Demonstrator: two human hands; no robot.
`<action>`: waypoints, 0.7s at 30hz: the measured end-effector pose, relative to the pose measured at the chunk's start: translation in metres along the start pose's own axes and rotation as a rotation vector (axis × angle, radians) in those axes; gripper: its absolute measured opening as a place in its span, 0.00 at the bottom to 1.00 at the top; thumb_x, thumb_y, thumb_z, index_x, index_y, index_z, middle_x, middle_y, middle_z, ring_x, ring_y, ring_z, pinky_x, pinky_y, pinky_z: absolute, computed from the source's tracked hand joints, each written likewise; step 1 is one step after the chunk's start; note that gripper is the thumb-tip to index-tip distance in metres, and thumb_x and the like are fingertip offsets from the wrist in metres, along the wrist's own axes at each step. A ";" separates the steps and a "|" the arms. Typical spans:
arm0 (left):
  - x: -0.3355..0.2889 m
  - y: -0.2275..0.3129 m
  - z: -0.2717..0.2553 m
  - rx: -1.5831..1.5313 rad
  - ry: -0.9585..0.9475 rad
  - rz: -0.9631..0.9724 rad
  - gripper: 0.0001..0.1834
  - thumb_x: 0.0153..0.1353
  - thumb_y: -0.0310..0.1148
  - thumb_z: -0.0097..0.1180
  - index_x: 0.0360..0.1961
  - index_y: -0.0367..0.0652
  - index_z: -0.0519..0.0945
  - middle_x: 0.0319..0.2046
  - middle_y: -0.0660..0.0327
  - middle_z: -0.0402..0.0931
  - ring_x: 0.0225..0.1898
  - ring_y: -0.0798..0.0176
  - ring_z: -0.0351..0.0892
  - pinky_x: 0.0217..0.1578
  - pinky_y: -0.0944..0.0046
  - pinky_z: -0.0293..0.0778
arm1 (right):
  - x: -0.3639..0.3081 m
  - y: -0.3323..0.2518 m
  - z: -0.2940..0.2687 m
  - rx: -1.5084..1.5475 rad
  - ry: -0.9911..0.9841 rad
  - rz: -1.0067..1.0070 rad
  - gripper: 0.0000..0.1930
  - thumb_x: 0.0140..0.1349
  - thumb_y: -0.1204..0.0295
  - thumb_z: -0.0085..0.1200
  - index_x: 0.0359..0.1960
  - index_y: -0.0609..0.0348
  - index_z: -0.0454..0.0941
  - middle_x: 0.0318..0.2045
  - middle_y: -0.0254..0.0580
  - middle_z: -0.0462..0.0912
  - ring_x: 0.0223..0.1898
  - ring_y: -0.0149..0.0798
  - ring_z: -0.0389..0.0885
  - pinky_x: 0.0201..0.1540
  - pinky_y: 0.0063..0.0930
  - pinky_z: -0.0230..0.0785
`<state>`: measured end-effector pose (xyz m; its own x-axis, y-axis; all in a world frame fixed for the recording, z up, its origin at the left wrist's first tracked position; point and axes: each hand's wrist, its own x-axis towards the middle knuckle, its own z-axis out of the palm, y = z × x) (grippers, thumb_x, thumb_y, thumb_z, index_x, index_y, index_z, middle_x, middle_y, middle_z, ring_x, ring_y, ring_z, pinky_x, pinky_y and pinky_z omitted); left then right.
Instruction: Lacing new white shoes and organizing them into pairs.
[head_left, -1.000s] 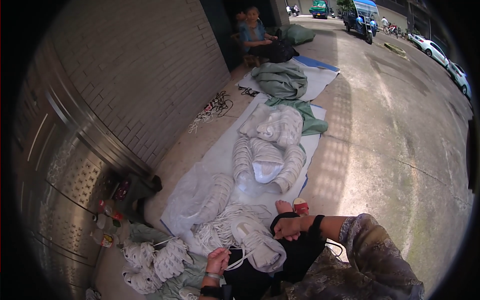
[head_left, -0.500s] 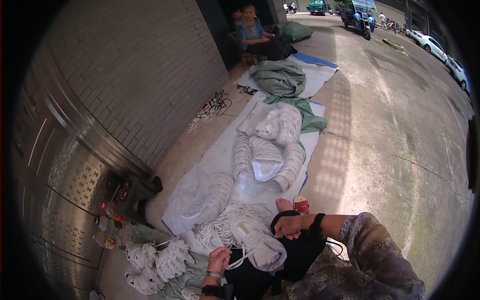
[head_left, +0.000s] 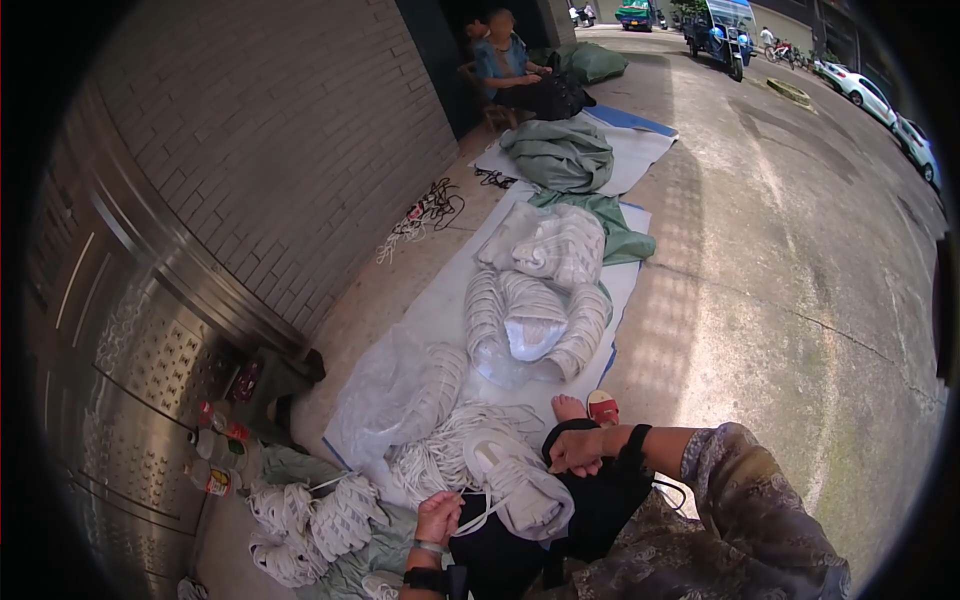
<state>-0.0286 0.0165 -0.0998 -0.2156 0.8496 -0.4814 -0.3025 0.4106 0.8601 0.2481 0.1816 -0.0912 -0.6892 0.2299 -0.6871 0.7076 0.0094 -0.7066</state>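
Observation:
On the black cloth (head_left: 490, 565) over my lap rests a pale shoe upper (head_left: 535, 500), its toe pointing away from me. My left hand (head_left: 438, 518) is closed at the upper's left side, pinching a white shoelace (head_left: 484, 520) that runs to the upper. To the upper's right, my right hand (head_left: 577, 450) is closed near its edge; what its fingers hold, if anything, is hidden. A heap of loose white laces (head_left: 432, 460) lies just beyond the upper.
Stacked pale shoe uppers (head_left: 535, 315) lie on a white sheet (head_left: 425, 310) ahead, beside a clear plastic bag (head_left: 375, 400). More uppers (head_left: 340, 520) are at left, near bottles (head_left: 215, 450). A person (head_left: 508, 70) sits far ahead by the brick wall (head_left: 270, 130).
My hands and the shoe upper stay almost where they were. The seated person's head has turned.

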 end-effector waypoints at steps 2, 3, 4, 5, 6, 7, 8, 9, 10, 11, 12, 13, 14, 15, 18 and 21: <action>0.001 -0.002 -0.002 -0.002 0.001 0.001 0.05 0.55 0.28 0.53 0.25 0.39 0.76 0.11 0.67 0.67 0.07 0.78 0.55 0.07 0.77 0.48 | 0.001 0.000 0.001 -0.017 -0.005 0.006 0.13 0.60 0.59 0.46 0.23 0.53 0.70 0.13 0.32 0.75 0.12 0.29 0.73 0.13 0.24 0.65; 0.003 -0.003 -0.001 -0.003 -0.002 0.003 0.05 0.55 0.29 0.53 0.25 0.39 0.76 0.12 0.68 0.66 0.08 0.78 0.55 0.08 0.77 0.48 | 0.002 0.001 0.000 -0.015 -0.005 0.006 0.13 0.60 0.59 0.46 0.23 0.53 0.70 0.13 0.32 0.75 0.12 0.29 0.73 0.13 0.24 0.65; 0.004 -0.002 -0.001 -0.003 -0.004 0.000 0.05 0.55 0.29 0.53 0.25 0.39 0.76 0.12 0.68 0.66 0.08 0.78 0.55 0.08 0.77 0.48 | 0.004 0.003 -0.001 -0.005 -0.009 0.015 0.13 0.60 0.59 0.46 0.23 0.53 0.70 0.13 0.32 0.75 0.12 0.30 0.73 0.13 0.24 0.65; 0.006 -0.002 -0.001 -0.002 -0.016 -0.008 0.05 0.55 0.28 0.53 0.25 0.39 0.76 0.12 0.68 0.66 0.08 0.78 0.55 0.08 0.77 0.48 | 0.005 0.004 -0.002 0.006 -0.013 0.025 0.14 0.60 0.59 0.46 0.24 0.53 0.70 0.14 0.33 0.75 0.12 0.30 0.73 0.13 0.24 0.65; 0.004 0.000 -0.001 -0.002 -0.026 -0.003 0.05 0.55 0.28 0.53 0.25 0.38 0.76 0.12 0.68 0.66 0.07 0.78 0.55 0.08 0.77 0.48 | 0.003 0.001 -0.002 -0.001 -0.009 0.021 0.14 0.60 0.59 0.46 0.24 0.53 0.70 0.14 0.33 0.75 0.12 0.30 0.73 0.13 0.24 0.65; 0.002 0.001 -0.001 -0.002 -0.026 0.006 0.05 0.55 0.28 0.53 0.25 0.38 0.76 0.12 0.68 0.66 0.07 0.78 0.55 0.08 0.77 0.48 | 0.002 -0.002 -0.001 -0.008 -0.007 0.015 0.14 0.60 0.58 0.46 0.24 0.54 0.70 0.14 0.33 0.75 0.12 0.30 0.73 0.13 0.24 0.65; 0.000 0.003 -0.002 0.003 -0.027 0.006 0.05 0.55 0.28 0.53 0.25 0.38 0.76 0.11 0.67 0.66 0.07 0.78 0.55 0.07 0.77 0.48 | 0.000 -0.004 0.000 -0.014 -0.005 0.009 0.14 0.59 0.58 0.46 0.24 0.54 0.70 0.13 0.33 0.75 0.12 0.30 0.73 0.13 0.24 0.65; 0.001 0.003 -0.002 0.009 -0.029 -0.003 0.05 0.55 0.28 0.53 0.25 0.38 0.76 0.11 0.67 0.66 0.07 0.78 0.54 0.07 0.77 0.48 | 0.001 -0.004 -0.001 -0.013 -0.004 0.009 0.14 0.59 0.58 0.46 0.24 0.54 0.70 0.13 0.33 0.75 0.12 0.30 0.73 0.13 0.24 0.65; 0.003 0.003 -0.002 0.010 -0.030 -0.002 0.05 0.55 0.28 0.53 0.25 0.38 0.76 0.11 0.67 0.66 0.07 0.78 0.54 0.07 0.77 0.48 | 0.002 -0.003 -0.002 -0.012 -0.003 0.008 0.14 0.59 0.58 0.46 0.23 0.54 0.70 0.13 0.33 0.75 0.12 0.30 0.73 0.13 0.24 0.65; 0.004 0.004 -0.001 0.012 -0.027 -0.003 0.05 0.55 0.28 0.53 0.25 0.38 0.76 0.11 0.67 0.66 0.07 0.78 0.54 0.07 0.77 0.48 | 0.003 -0.003 -0.003 -0.011 0.000 0.006 0.14 0.59 0.58 0.46 0.23 0.54 0.70 0.13 0.33 0.75 0.12 0.30 0.73 0.13 0.24 0.65; 0.005 0.003 -0.001 0.014 -0.026 -0.006 0.05 0.55 0.28 0.53 0.25 0.38 0.76 0.11 0.67 0.66 0.07 0.78 0.54 0.06 0.76 0.47 | 0.004 -0.001 -0.003 -0.011 0.004 0.006 0.14 0.59 0.58 0.46 0.23 0.54 0.70 0.13 0.33 0.75 0.12 0.30 0.73 0.13 0.24 0.65; 0.007 0.001 -0.003 0.016 -0.029 -0.003 0.05 0.55 0.28 0.53 0.25 0.38 0.76 0.11 0.67 0.66 0.07 0.78 0.54 0.06 0.76 0.47 | 0.006 0.002 -0.002 -0.009 0.000 0.000 0.14 0.59 0.58 0.46 0.23 0.54 0.70 0.13 0.33 0.75 0.12 0.30 0.73 0.13 0.24 0.65; 0.008 -0.002 -0.005 0.014 -0.024 0.003 0.05 0.55 0.28 0.53 0.25 0.38 0.76 0.11 0.67 0.67 0.07 0.78 0.55 0.06 0.76 0.48 | 0.006 0.003 -0.002 -0.008 -0.003 -0.006 0.14 0.59 0.58 0.46 0.23 0.54 0.69 0.13 0.33 0.75 0.12 0.30 0.73 0.13 0.24 0.65; 0.008 -0.004 -0.007 0.012 -0.017 0.008 0.05 0.55 0.28 0.53 0.25 0.38 0.76 0.11 0.67 0.67 0.06 0.77 0.55 0.06 0.76 0.48 | 0.005 0.002 -0.001 -0.009 0.001 -0.007 0.14 0.59 0.58 0.46 0.23 0.54 0.69 0.13 0.33 0.75 0.12 0.30 0.73 0.13 0.24 0.65; 0.007 -0.006 -0.007 -0.004 -0.018 0.005 0.05 0.55 0.28 0.53 0.25 0.38 0.76 0.11 0.67 0.67 0.06 0.77 0.55 0.06 0.76 0.48 | 0.002 0.000 0.003 -0.004 0.017 -0.013 0.14 0.60 0.58 0.46 0.23 0.54 0.69 0.13 0.33 0.75 0.12 0.30 0.73 0.13 0.24 0.65; 0.005 -0.002 -0.004 -0.001 -0.011 -0.018 0.05 0.55 0.28 0.53 0.26 0.38 0.76 0.11 0.67 0.67 0.06 0.78 0.55 0.06 0.77 0.48 | 0.003 0.006 0.003 0.024 0.021 -0.016 0.14 0.60 0.57 0.46 0.23 0.53 0.70 0.11 0.32 0.73 0.10 0.28 0.71 0.11 0.22 0.63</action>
<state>-0.0323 0.0187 -0.1048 -0.2002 0.8453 -0.4953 -0.3070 0.4260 0.8510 0.2499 0.1794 -0.0980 -0.6968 0.2499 -0.6723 0.6925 -0.0098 -0.7214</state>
